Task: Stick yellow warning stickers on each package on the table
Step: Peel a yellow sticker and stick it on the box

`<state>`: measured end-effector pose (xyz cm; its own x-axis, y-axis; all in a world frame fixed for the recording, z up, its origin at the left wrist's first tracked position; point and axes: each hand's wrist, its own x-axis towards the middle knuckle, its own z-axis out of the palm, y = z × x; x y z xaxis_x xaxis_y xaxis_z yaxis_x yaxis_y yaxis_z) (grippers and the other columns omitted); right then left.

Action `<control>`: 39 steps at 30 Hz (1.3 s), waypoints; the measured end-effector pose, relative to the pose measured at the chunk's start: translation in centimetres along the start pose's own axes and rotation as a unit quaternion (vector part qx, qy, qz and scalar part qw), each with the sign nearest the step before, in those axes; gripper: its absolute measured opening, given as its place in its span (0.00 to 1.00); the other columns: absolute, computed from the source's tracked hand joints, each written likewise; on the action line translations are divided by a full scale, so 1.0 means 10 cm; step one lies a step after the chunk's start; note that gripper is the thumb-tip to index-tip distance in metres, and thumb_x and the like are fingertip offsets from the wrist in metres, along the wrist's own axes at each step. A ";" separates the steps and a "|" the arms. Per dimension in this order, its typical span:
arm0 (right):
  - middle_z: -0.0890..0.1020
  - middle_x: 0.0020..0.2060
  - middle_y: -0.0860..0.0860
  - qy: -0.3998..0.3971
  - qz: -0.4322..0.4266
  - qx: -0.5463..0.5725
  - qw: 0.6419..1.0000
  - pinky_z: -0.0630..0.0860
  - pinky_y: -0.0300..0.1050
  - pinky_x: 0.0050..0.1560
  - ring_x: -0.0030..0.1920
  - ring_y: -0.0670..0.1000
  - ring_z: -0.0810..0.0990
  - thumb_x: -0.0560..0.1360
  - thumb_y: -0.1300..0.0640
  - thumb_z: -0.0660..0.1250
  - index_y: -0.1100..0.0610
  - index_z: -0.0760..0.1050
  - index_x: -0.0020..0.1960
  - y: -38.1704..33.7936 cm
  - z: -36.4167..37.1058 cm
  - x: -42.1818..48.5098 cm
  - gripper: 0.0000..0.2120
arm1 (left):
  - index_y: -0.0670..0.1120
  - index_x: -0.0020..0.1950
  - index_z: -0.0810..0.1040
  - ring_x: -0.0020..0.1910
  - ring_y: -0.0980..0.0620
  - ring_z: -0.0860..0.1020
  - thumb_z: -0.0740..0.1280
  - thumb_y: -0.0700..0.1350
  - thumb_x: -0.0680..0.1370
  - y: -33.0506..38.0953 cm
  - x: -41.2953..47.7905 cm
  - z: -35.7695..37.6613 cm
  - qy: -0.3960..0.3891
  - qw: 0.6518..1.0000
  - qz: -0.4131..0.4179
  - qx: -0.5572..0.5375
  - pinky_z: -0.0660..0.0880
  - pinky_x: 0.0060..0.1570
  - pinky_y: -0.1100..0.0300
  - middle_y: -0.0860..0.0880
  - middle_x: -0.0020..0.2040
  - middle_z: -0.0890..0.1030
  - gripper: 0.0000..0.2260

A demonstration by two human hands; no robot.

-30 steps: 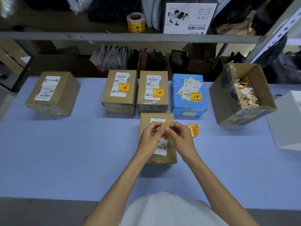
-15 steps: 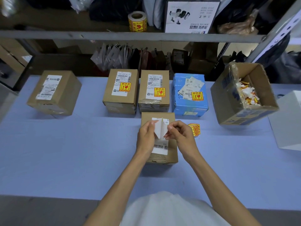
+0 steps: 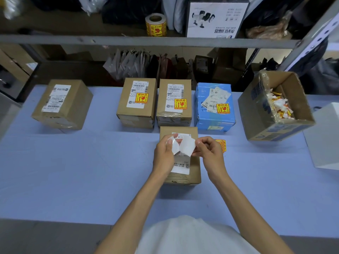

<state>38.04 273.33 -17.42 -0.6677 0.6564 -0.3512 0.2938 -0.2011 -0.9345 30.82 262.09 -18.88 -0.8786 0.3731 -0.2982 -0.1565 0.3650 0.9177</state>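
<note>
Above a small brown package [image 3: 196, 166] near the table's middle, my left hand [image 3: 162, 156] and my right hand [image 3: 209, 151] pull a sticker paper apart. The left pinches one white leaf [image 3: 173, 147]; the right pinches the other white leaf [image 3: 187, 146]. Which leaf is the sticker I cannot tell. A small pile of yellow warning stickers [image 3: 222, 144] lies just right of my right hand. Behind, two brown packages [image 3: 136, 107] [image 3: 174, 114] and a blue package [image 3: 215, 121] each carry a yellow sticker. A brown package [image 3: 73, 107] at far left shows only a white label.
An open cardboard box [image 3: 256, 114] with crumpled sticker scraps stands at back right, a white box [image 3: 324, 136] at the right edge. A roll of yellow stickers [image 3: 156, 24] and a scanner carton [image 3: 216, 17] sit on the shelf above the table.
My hands, pinched together over the package a second ago, have drawn apart. The paper between them has split into two white leaves that spread wider.
</note>
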 end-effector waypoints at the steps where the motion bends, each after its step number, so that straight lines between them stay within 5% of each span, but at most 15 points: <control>1: 0.81 0.37 0.56 0.010 0.004 0.003 1.000 0.79 0.35 0.33 0.32 0.46 0.81 0.78 0.64 0.63 0.65 0.75 0.47 -0.01 0.00 0.00 0.05 | 0.53 0.60 0.76 0.47 0.54 0.79 0.51 0.45 0.84 0.02 0.00 -0.01 0.010 1.000 -0.004 0.005 0.76 0.41 0.63 0.53 0.52 0.80 0.14; 4: 0.81 0.36 0.57 0.029 0.006 0.015 0.999 0.78 0.34 0.33 0.32 0.47 0.81 0.78 0.64 0.63 0.64 0.75 0.46 -0.05 0.00 0.00 0.04 | 0.52 0.55 0.76 0.35 0.56 0.76 0.51 0.43 0.84 0.05 0.00 -0.01 0.031 0.999 -0.014 0.017 0.69 0.27 0.69 0.51 0.43 0.77 0.14; 9: 0.80 0.36 0.57 0.027 0.003 0.007 1.000 0.79 0.34 0.33 0.33 0.49 0.81 0.78 0.64 0.63 0.63 0.75 0.46 -0.07 0.02 -0.01 0.04 | 0.48 0.36 0.76 0.33 0.55 0.70 0.56 0.44 0.80 0.15 -0.05 -0.02 0.062 0.996 -0.013 0.060 0.65 0.29 0.63 0.54 0.32 0.72 0.15; 17: 0.80 0.35 0.57 0.029 0.001 0.008 1.000 0.78 0.34 0.33 0.31 0.47 0.80 0.78 0.63 0.63 0.63 0.75 0.47 -0.08 0.06 0.00 0.04 | 0.49 0.61 0.69 0.34 0.54 0.72 0.53 0.36 0.80 0.10 -0.07 0.00 0.012 0.998 -0.002 0.064 0.66 0.26 0.67 0.52 0.43 0.76 0.14; 24: 0.80 0.34 0.56 0.040 -0.002 -0.001 0.999 0.79 0.35 0.33 0.33 0.50 0.80 0.78 0.64 0.63 0.61 0.74 0.45 -0.07 0.08 0.00 0.04 | 0.47 0.45 0.74 0.40 0.53 0.75 0.52 0.27 0.73 0.15 -0.10 0.03 0.056 0.993 0.050 0.086 0.71 0.40 0.60 0.51 0.40 0.78 0.18; 28: 0.81 0.34 0.54 0.060 -0.001 -0.017 0.998 0.79 0.38 0.37 0.35 0.50 0.80 0.76 0.64 0.65 0.60 0.76 0.44 -0.05 0.09 0.01 0.04 | 0.47 0.33 0.77 0.31 0.56 0.73 0.54 0.39 0.74 0.21 -0.15 0.00 0.078 0.992 0.074 0.071 0.68 0.32 0.61 0.54 0.26 0.73 0.15; 32: 0.82 0.36 0.54 0.080 -0.010 -0.042 0.996 0.79 0.45 0.43 0.38 0.52 0.81 0.74 0.62 0.67 0.58 0.78 0.41 -0.04 0.10 0.01 0.03 | 0.49 0.37 0.74 0.24 0.52 0.65 0.66 0.50 0.76 0.23 -0.18 0.01 0.050 0.977 0.146 0.149 0.67 0.28 0.60 0.52 0.22 0.64 0.10; 36: 0.82 0.35 0.53 0.093 -0.009 -0.051 0.994 0.77 0.40 0.38 0.37 0.49 0.79 0.73 0.63 0.67 0.60 0.79 0.41 -0.05 0.12 0.00 0.03 | 0.50 0.46 0.78 0.27 0.55 0.65 0.72 0.52 0.72 0.23 -0.21 0.03 0.030 0.937 0.215 0.273 0.58 0.28 0.69 0.58 0.25 0.63 0.09; 39: 0.81 0.34 0.53 0.099 -0.009 -0.057 0.993 0.76 0.38 0.37 0.36 0.48 0.79 0.72 0.64 0.67 0.61 0.79 0.39 -0.05 0.13 -0.01 0.04 | 0.50 0.45 0.78 0.32 0.53 0.73 0.72 0.50 0.71 0.19 -0.17 0.06 0.044 0.916 0.244 0.314 0.61 0.28 0.66 0.56 0.36 0.73 0.07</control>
<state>37.10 272.47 -17.01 -0.5293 0.7912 -0.3063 0.3670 -0.1119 -0.9235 32.32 262.63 -16.77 -0.8121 0.5628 0.1543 0.5310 0.6029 0.5954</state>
